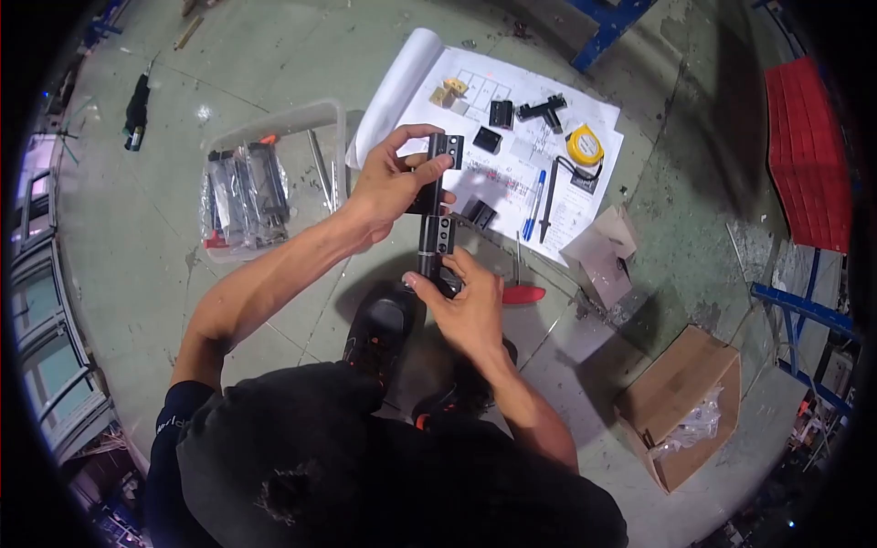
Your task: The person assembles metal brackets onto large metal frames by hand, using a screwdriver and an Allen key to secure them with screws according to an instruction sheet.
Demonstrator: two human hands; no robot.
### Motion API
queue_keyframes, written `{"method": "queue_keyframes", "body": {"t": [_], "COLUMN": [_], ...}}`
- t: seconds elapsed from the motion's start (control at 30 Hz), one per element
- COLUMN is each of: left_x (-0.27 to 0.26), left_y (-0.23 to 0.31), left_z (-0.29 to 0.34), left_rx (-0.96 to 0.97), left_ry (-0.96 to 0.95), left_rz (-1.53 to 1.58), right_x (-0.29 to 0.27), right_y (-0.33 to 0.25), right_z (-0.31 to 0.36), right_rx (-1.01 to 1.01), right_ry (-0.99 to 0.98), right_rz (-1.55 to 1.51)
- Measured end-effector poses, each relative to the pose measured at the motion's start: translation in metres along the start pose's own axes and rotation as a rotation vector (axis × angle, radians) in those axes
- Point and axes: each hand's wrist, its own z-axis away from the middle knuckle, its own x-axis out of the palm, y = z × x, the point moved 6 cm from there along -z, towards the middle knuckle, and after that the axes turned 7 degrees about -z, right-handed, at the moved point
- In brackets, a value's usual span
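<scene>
Hinge (pixel 438 230) — black, top in grip of left hand (pixel 388 190), bottom in grasp of right hand (pixel 470 306).

Dark, curved edges; shadowed floor (pixel 589 365)

Toward one o'clock, the white sheet (pixel 523 164) bears lines of red and dark writing and ruled boxes, too small to read. Between one and two, dark print marks the face of the yellow tape measure (pixel 583 144). Toward eight, pale lettering runs across the dark sleeve (pixel 174 423).
</scene>
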Motion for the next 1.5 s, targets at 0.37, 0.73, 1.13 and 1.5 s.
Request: {"method": "queue_keyframes", "body": {"t": [0.37, 0.73, 1.13, 1.5], "left_x": [0.053, 0.181, 0.23, 0.201], "left_y": [0.15, 0.417, 0.43, 0.428], "left_z": [0.014, 0.217, 0.239, 0.169], "left_rx": [0.225, 0.902, 0.918, 0.716], "left_ry": [-0.344, -0.387, -0.035, 0.134], "left_rz": [-0.088, -0.5, -1.192, -1.178], "right_x": [-0.045, -0.026, -0.032, -0.019], "right_y": [-0.151, -0.417, -0.43, -0.404], "right_z": [-0.037, 0.019, 0.011, -0.047], "right_rx": [-0.244, -0.926, -0.965, -0.788], "right_ry": [0.271, 0.198, 0.076, -0.184], "right_rz": [0.076, -0.406, -0.864, -1.142]}}
